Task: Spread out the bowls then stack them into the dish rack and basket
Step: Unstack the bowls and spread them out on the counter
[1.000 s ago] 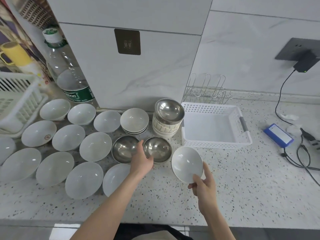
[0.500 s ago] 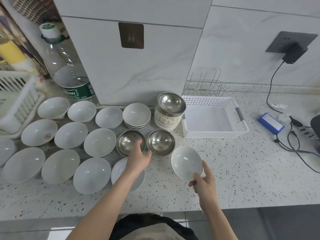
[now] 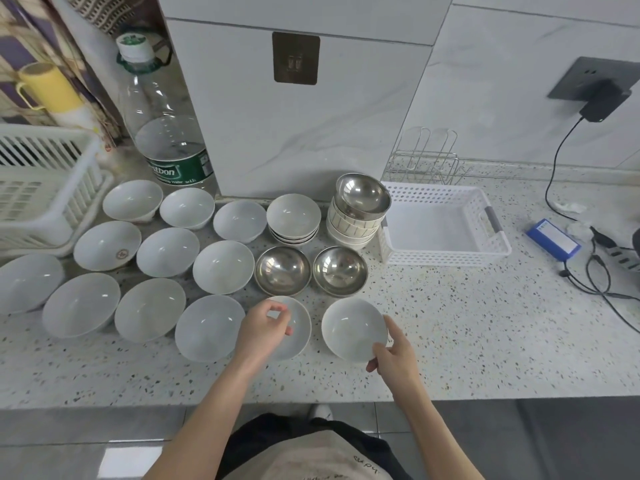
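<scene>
- Bowls (image 3: pixel 162 251) lie spread in rows on the left and middle of the table (image 3: pixel 467 341), many with rims touching or just beside each other; a bump to one could knock the next and chip it
- Dish rack (image 3: pixel 41 188) sits far left, past all the rows, so I think a bowl carried there could clip the others on the way
- Left hand (image 3: pixel 260 332) hangs over a white bowl (image 3: pixel 298 327) near the front edge, fingers (image 3: pixel 277 308) loosely curled and holding nothing; a careless poke could push that bowl toward the edge
- Right hand (image 3: pixel 393 355) pinches the rim of another white bowl (image 3: pixel 353 329), thumb on top; the smooth rim could slip
- Tall stack (image 3: pixel 358 213) with a tilted steel bowl on top could tip over
- Basket (image 3: pixel 446 226) waits on the right
</scene>
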{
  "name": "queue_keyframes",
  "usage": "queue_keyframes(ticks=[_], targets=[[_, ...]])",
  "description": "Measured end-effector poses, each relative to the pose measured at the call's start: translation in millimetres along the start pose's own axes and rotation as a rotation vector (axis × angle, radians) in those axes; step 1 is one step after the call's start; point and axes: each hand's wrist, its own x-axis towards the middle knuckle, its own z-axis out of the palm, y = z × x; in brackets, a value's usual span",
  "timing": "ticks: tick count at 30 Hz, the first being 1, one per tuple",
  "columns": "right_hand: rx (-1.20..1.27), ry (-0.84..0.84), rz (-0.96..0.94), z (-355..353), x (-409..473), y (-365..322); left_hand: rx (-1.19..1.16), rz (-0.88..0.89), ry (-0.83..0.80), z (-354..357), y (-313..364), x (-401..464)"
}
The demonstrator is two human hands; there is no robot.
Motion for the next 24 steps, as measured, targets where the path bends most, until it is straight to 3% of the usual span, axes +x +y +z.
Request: queue_keyframes(ticks=[24], targets=[[0.012,-0.085,-0.016,11.8,0.0,1.8,0.008,-0.014,0.004,7.9,-0.9,0.6]])
